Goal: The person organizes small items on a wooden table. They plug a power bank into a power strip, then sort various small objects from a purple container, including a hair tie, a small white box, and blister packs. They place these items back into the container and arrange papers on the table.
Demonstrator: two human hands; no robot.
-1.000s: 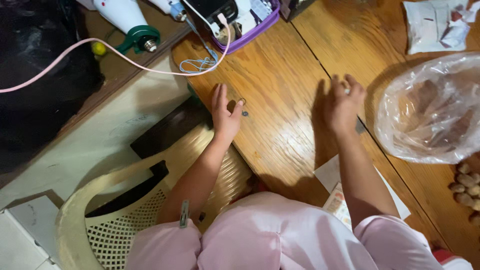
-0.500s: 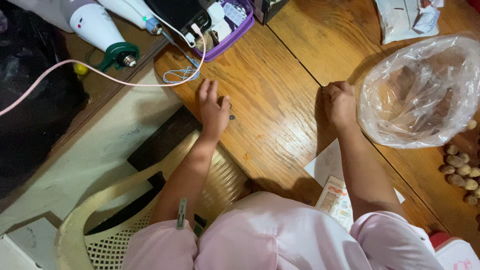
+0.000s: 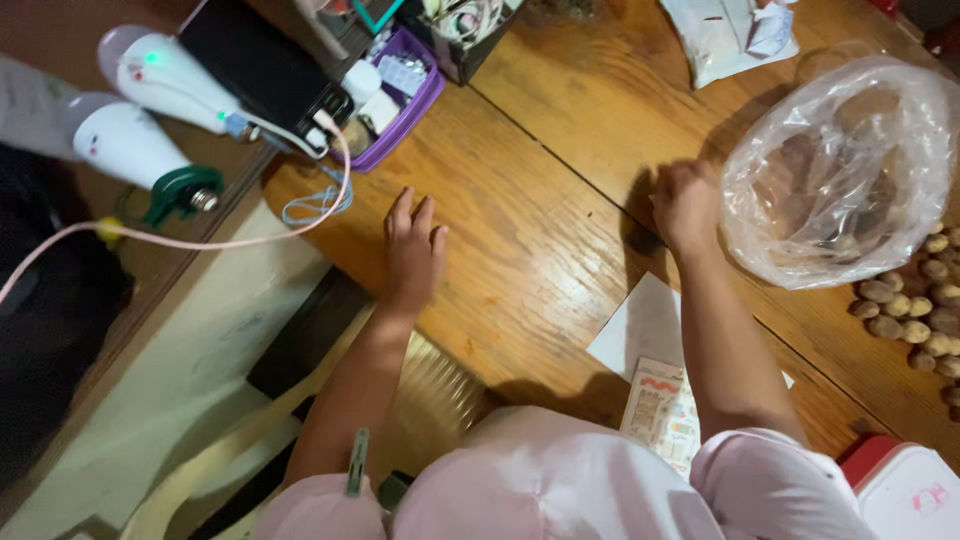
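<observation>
My left hand (image 3: 412, 255) lies flat on the wooden table (image 3: 540, 180), fingers together and pointing away from me, holding nothing. My right hand (image 3: 686, 205) is curled into a loose fist on the table, right beside the clear plastic bag (image 3: 845, 175) that has brownish pieces inside. Whether the fist holds something small I cannot make out. Several small brown nuts (image 3: 905, 310) lie in a heap on the table just below the bag.
A purple tray (image 3: 400, 95) of small items, a pink cable (image 3: 180, 240) and white lamps (image 3: 135, 145) sit at the table's far left corner. Printed paper (image 3: 660, 395) lies near my lap. A white packet (image 3: 725, 30) is at the top, a red-and-white box (image 3: 900, 490) bottom right.
My view has swung right and down. The left hand flattened onto the table, covering the small dark bit near its thumb. The right hand stayed fisted next to the bag.
</observation>
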